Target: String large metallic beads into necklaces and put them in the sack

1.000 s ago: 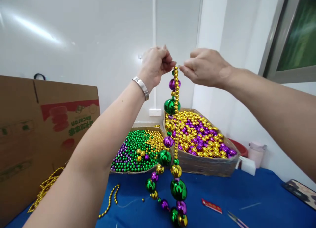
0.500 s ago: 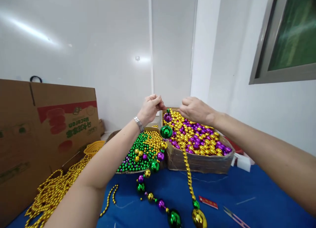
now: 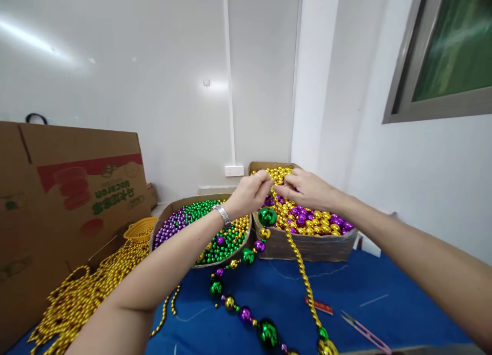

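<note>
My left hand (image 3: 254, 192) is closed in a pinch at the top of a bead necklace (image 3: 267, 332). My right hand (image 3: 309, 190) is beside it, fingers curled at the necklace's string; the string itself is too fine to make out between them. From the hands hang two lengths: a run of large green, gold and purple beads on the left, and a twisted-looking gold bead strand (image 3: 299, 257) on the right. Both reach down over the blue table cover (image 3: 215, 327). The fingertips partly hide where the ends meet.
Behind the hands stands a box of gold and purple beads (image 3: 307, 248); left of it is a bin of small beads (image 3: 163, 214). Gold bead strands (image 3: 88, 293) pile by a large carton (image 3: 77, 216) and yellow basket (image 3: 132, 233). Pink-handled snips (image 3: 367, 332) and a red packet (image 3: 321, 306) lie right.
Both hands have come lower and closer together, the left moving right. The fine string stretched between them earlier is no longer visible. The view has shifted slightly.
</note>
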Tool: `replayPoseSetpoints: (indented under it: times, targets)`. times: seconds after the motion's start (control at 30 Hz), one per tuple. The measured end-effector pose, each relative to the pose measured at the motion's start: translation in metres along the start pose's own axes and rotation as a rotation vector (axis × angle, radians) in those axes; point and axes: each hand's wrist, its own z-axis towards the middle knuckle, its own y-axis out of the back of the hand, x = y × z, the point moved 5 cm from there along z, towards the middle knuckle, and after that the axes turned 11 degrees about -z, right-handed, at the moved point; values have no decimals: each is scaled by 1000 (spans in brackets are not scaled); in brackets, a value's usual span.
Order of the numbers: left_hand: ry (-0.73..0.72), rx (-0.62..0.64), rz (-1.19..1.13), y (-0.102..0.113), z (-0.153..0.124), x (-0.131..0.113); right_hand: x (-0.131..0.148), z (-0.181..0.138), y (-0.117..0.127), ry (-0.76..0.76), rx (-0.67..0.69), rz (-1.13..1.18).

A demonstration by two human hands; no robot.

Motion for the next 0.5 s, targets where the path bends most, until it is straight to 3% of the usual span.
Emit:
replayPoseSetpoints:
  times: [0.13, 0.27, 0.5]
  targets:
    - [-2, 42, 46, -20, -12, 5, 11, -21, -10, -33, -53, -102]
    - [110, 5, 22, -32, -19, 22, 20, -38, -17, -27, -140, -204]
    - [640, -385, -577, -38, -33, 68, 39, -66, -46, -90, -250, -189]
